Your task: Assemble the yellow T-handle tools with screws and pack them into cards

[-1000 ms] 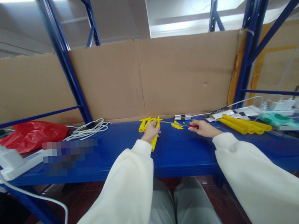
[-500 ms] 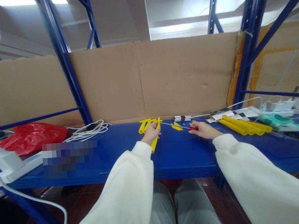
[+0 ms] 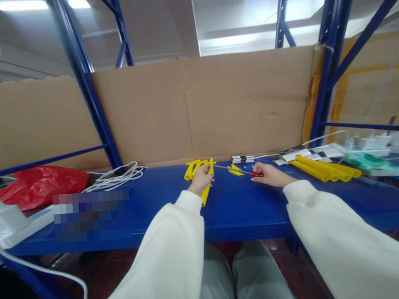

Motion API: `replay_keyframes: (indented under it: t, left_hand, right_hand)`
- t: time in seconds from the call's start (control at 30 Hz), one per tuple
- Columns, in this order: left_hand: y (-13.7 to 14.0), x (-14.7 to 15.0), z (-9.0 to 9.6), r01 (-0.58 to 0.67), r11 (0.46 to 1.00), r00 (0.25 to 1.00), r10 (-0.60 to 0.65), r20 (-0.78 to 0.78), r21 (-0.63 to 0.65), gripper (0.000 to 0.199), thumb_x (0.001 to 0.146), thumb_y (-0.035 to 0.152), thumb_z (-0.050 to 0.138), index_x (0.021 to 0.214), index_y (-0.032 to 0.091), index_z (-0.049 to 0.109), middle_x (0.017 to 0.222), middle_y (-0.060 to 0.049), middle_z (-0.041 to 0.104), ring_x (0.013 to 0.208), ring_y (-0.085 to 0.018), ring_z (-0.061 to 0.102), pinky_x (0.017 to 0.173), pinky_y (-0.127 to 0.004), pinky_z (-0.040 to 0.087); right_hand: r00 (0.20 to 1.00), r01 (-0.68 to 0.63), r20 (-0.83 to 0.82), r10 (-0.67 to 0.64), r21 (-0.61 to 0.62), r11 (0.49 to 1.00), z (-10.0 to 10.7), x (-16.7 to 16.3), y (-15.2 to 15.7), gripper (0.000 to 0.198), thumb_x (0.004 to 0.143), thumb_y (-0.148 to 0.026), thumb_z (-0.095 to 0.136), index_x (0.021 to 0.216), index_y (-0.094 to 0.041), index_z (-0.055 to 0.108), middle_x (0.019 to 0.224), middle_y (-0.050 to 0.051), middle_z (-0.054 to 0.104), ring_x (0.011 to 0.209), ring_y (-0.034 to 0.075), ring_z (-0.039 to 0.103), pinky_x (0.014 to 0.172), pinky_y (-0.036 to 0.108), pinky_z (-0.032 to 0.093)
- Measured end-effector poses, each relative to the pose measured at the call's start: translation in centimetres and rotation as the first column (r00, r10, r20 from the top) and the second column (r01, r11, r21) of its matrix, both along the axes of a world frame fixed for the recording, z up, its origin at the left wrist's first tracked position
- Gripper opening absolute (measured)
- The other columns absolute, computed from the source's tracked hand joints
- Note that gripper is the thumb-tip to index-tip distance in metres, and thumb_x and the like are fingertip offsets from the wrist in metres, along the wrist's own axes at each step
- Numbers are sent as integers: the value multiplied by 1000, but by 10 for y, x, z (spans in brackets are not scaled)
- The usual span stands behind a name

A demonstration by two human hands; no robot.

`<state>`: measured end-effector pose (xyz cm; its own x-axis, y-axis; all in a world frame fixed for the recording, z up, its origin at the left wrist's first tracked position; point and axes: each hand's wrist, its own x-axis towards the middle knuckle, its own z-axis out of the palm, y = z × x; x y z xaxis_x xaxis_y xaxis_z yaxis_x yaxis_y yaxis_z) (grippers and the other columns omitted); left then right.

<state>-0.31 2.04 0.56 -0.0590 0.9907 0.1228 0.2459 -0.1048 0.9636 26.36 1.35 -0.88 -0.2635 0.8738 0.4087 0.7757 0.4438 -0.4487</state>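
Observation:
My left hand [image 3: 200, 179] grips a long yellow plastic part [image 3: 206, 191] that lies on the blue shelf [image 3: 237, 206], with more yellow pieces [image 3: 191, 167] just behind it. My right hand [image 3: 271, 174] holds a red-handled screwdriver [image 3: 256, 174]. Its thin metal shaft reaches left toward the top of the yellow part. Small yellow blade-shaped pieces [image 3: 235, 169] lie between the two hands. White sleeves cover both arms.
Several yellow tubes [image 3: 327, 169] lie at the right beside a teal device [image 3: 367, 161] and white chargers. Small black-and-white strips [image 3: 243, 158] sit by the cardboard back wall [image 3: 217, 107]. A white cable coil [image 3: 117, 174], red bag [image 3: 38, 184] and white power strip [image 3: 9, 222] lie left.
Both hands stay almost where they were on the yellow part and the screwdriver. The view has shifted slightly downward.

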Motion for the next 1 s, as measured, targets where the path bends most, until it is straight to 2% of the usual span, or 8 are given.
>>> replay_keyframes:
  t: [0.2, 0.33, 0.43, 0.57, 0.67, 0.83, 1.0]
  left_hand:
    - [1, 0, -1, 17, 1000, 1000, -17, -10, 5, 53, 85, 2, 61, 136, 16, 54, 135, -17, 59, 50, -4, 59, 36, -13, 40]
    - [9, -2, -8, 28, 999, 1000, -28, -10, 31, 49, 85, 16, 69, 133, 18, 57, 120, -14, 66, 56, -8, 64, 38, -13, 41]
    - [16, -5, -13, 45, 998, 999, -45, -5, 54, 50, 84, 27, 72, 131, 19, 59, 116, -14, 67, 62, -10, 66, 39, -13, 42]
    - [18, -6, -14, 54, 997, 999, -53, -13, 53, 51, 84, 32, 72, 132, 19, 58, 116, -14, 66, 63, -10, 66, 40, -13, 42]
    - [15, -5, -12, 48, 998, 999, -48, -2, 46, 51, 84, 30, 72, 132, 19, 58, 117, -14, 66, 62, -9, 65, 39, -13, 41]
    - [6, 0, -6, 1, 1000, 1000, -1, 12, 7, 50, 86, 14, 67, 134, 19, 55, 121, -13, 65, 55, -7, 62, 38, -14, 41]
    - [2, 2, -2, -2, 1000, 1000, 2, 18, -12, 52, 85, 12, 66, 135, 19, 52, 123, -13, 65, 56, -7, 63, 37, -13, 40]
  right_hand:
    - [996, 45, 79, -50, 64, 997, 1, 2, -2, 22, 76, -35, 68, 75, -23, 50, 73, 1, 65, 69, 18, 59, 63, 28, 42]
    - [990, 54, 129, -61, 56, 997, 4, 2, -5, 18, 80, -36, 66, 76, -23, 54, 75, 3, 67, 69, 19, 61, 62, 28, 42]
    - [986, 41, 159, -47, 39, 998, 3, 3, -4, 17, 85, -39, 61, 80, -22, 60, 77, 5, 68, 71, 20, 62, 64, 29, 44]
    - [987, 25, 158, -26, 5, 1000, 1, 5, -1, 25, 86, -45, 59, 85, -21, 65, 80, 7, 69, 75, 22, 64, 67, 30, 47]
    - [990, 3, 138, -1, -13, 1000, 1, 4, -1, 28, 85, -48, 60, 85, -21, 66, 77, 6, 69, 73, 21, 63, 67, 30, 47]
    - [995, -52, 81, 53, -22, 998, 3, 1, -4, 25, 83, -45, 61, 77, -21, 61, 74, 5, 67, 70, 20, 61, 67, 32, 47]
    - [1000, -13, -2, 13, 39, 999, 0, 1, -1, 25, 74, -41, 69, 77, -23, 53, 72, 2, 65, 70, 20, 59, 65, 31, 46]
